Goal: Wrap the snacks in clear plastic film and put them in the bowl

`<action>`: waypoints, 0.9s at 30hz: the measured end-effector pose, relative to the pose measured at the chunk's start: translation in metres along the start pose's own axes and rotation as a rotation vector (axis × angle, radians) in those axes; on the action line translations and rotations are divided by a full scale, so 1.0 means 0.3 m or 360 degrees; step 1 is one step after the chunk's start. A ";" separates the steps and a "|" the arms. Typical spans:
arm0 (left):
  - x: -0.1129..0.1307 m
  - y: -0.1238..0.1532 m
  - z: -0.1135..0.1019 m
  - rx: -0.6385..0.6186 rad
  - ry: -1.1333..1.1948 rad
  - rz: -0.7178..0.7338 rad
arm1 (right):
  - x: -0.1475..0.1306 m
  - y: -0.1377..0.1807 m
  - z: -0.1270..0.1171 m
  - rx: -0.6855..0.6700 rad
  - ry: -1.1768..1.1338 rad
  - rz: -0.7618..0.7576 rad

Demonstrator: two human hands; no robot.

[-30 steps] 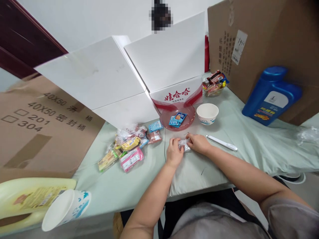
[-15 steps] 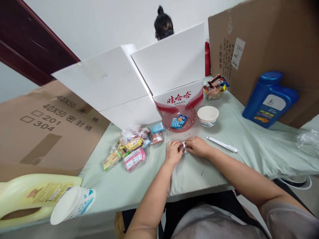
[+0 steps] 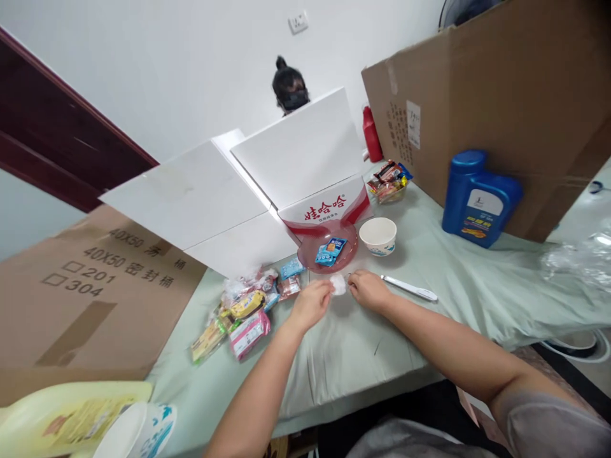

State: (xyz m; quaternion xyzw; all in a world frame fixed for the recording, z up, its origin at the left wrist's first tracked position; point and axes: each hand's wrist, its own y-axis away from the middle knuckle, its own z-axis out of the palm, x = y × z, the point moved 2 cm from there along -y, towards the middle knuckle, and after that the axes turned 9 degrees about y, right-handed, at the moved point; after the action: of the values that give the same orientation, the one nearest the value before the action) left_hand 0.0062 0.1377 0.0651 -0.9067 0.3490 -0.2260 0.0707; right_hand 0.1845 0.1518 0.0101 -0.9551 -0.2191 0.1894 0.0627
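My left hand (image 3: pixel 312 304) is closed, pinching a small whitish wrapper (image 3: pixel 338 285) by its left edge. Just right of it is my right hand (image 3: pixel 368 291), fingers curled together; whatever they may hold is too small to make out. Behind the hands sits a clear pinkish plate (image 3: pixel 351 253) with blue snack packets (image 3: pixel 330 251) on it. A white paper bowl (image 3: pixel 379 236) stands upright right of the plate. A white utility knife (image 3: pixel 410 287) lies by my right wrist. Left of my left hand is a heap of wrapped snacks (image 3: pixel 248 304).
Open white box flaps (image 3: pixel 300 146) rise behind the plate, a person's head beyond. Cardboard boxes stand left (image 3: pixel 95 286) and right (image 3: pixel 496 95). On the table are a blue jug (image 3: pixel 482 197), a snack-filled clear bowl (image 3: pixel 389 191), a yellow jug (image 3: pixel 71 413) and a tipped paper bowl (image 3: pixel 136 432).
My hands have moved apart, my left hand going left with the whitish wrapper, which now shows between them. The camera view has shifted and tilted up.
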 end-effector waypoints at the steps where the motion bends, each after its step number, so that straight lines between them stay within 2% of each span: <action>1: 0.021 -0.052 -0.036 0.0128 -0.0036 0.0054 | 0.001 -0.002 0.000 0.0001 0.0001 -0.0001; 3: 0.077 -0.176 -0.084 0.0305 -0.0067 0.0198 | 0.002 -0.004 0.003 -0.0010 0.0002 -0.0037; 5: 0.133 -0.315 -0.083 0.0329 -0.0085 0.0324 | 0.001 -0.005 0.006 -0.0028 -0.0002 -0.0107; 7: 0.166 -0.450 -0.035 0.0215 -0.0100 0.0340 | 0.004 -0.005 0.007 -0.0046 -0.0014 -0.0192; 9: 0.172 -0.558 0.038 0.0014 -0.0114 0.0217 | 0.011 -0.005 0.006 -0.0053 -0.0029 -0.0257; 11: 0.166 -0.624 0.103 -0.0156 -0.0098 0.0146 | 0.019 -0.004 0.002 -0.0048 -0.0040 -0.0295; 13: 0.160 -0.642 0.131 -0.0204 -0.0083 0.0133 | 0.024 -0.001 -0.003 -0.0039 -0.0050 -0.0319; 16: 0.151 -0.587 0.095 -0.0054 -0.0016 0.0173 | 0.024 0.002 -0.006 -0.0037 -0.0066 -0.0335; 20: 0.095 -0.383 -0.012 0.0340 0.0106 0.0216 | 0.019 0.003 -0.008 -0.0047 -0.0081 -0.0348; 22: 0.025 -0.243 -0.045 0.0535 0.0009 0.0030 | 0.018 0.001 -0.008 -0.0057 -0.0082 -0.0346; 24: -0.063 -0.098 -0.050 0.0637 -0.0187 -0.0287 | 0.017 0.000 -0.008 -0.0073 -0.0078 -0.0335; 25: -0.107 -0.029 -0.042 0.0628 -0.0297 -0.0462 | 0.015 -0.001 -0.008 -0.0082 -0.0075 -0.0329; 27: -0.179 0.091 -0.009 0.0480 -0.0473 -0.0755 | 0.010 -0.001 -0.007 -0.0099 -0.0067 -0.0326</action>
State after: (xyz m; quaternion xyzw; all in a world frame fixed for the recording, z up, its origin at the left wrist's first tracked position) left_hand -0.0467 0.1532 0.0404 -0.9652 0.0763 -0.1505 0.2000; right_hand 0.1877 0.1532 0.0113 -0.9249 -0.3226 0.1952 0.0475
